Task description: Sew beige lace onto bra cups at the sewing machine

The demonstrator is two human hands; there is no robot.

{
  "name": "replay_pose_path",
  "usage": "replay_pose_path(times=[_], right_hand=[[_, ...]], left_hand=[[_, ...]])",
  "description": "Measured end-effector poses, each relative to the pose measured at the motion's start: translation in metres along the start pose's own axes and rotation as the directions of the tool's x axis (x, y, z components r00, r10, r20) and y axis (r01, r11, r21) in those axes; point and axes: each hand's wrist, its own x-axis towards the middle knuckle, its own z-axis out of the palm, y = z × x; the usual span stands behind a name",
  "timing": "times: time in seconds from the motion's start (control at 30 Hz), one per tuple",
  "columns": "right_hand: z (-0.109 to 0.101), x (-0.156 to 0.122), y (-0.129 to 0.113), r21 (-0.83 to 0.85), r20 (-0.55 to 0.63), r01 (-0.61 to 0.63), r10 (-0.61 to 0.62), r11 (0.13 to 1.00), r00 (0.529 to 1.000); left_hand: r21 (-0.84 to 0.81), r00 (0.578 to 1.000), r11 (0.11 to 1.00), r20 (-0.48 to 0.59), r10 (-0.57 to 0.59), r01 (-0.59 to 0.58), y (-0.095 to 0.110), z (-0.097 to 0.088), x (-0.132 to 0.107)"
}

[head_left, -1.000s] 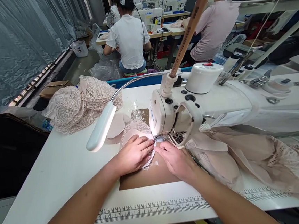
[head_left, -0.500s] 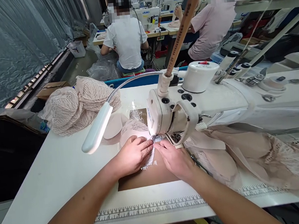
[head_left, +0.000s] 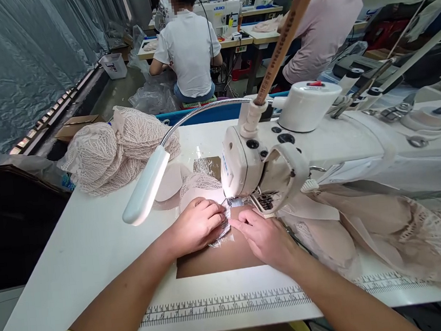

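A pale pink bra cup with a lace edge point(head_left: 199, 185) lies under the head of a white sewing machine point(head_left: 239, 164), close to the presser foot point(head_left: 234, 202). My left hand point(head_left: 200, 225) is closed over the near edge of the cup, its fingers bent and pressed together on the fabric left of the needle. On the brown plate point(head_left: 217, 261), my right hand point(head_left: 265, 236) lies with thumb and fingers apart, the thumb tip touching the lace edge. Its palm faces down, and I see nothing held in it. The needle tip is too small to make out.
Stacked lace cups point(head_left: 115, 154) sit at the back left, beneath a lamp point(head_left: 145, 187) on a bendy neck. Beige lace pieces point(head_left: 368, 219) are heaped on the right. A printed ruler point(head_left: 225, 305) runs along the front edge. Two people work at machines ahead.
My right hand has drawn back slightly from the presser foot, its fingers more apart. The left hand stays on the cup. The whole view has shifted a little.
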Motion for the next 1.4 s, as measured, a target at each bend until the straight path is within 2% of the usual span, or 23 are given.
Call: replay_pose_path(times=[0.2, 0.53, 0.7, 0.97, 1.27, 1.4], right_hand=[[-0.0004, -0.0008, 0.0003, 0.027, -0.047, -0.039, 0.040, 0.999, 0.998], [-0.0047, -0.0012, -0.0018, 0.130, 0.078, 0.098, -0.109, 0.987, 0.991], [-0.0037, -0.0036, -0.0004, 0.156, 0.115, 0.121, -0.139, 0.980, 0.984], [-0.0051, -0.0051, 0.0014, 0.149, 0.098, 0.119, -0.134, 0.982, 0.986], [-0.0074, -0.0048, 0.0021, 0.271, 0.040, 0.043, -0.055, 0.962, 0.998], [-0.0066, -0.0053, 0.0011, 0.223, 0.057, 0.067, -0.081, 0.972, 0.995]], left_hand=[[-0.049, 1.000, 0.999, -0.003, 0.005, -0.005, -0.0029, 0.0010, -0.0047], [-0.066, 0.999, 0.997, 0.016, 0.030, -0.029, -0.0015, 0.0008, -0.0069], [-0.066, 0.998, 0.996, 0.037, 0.060, -0.058, -0.0010, -0.0008, -0.0087], [-0.087, 0.994, 0.992, 0.051, 0.091, -0.087, 0.0000, -0.0039, -0.0086], [-0.077, 0.990, 0.991, 0.083, 0.112, -0.106, 0.0019, -0.0039, -0.0098], [-0.082, 0.991, 0.991, 0.076, 0.110, -0.104, 0.0024, -0.0051, -0.0101]])
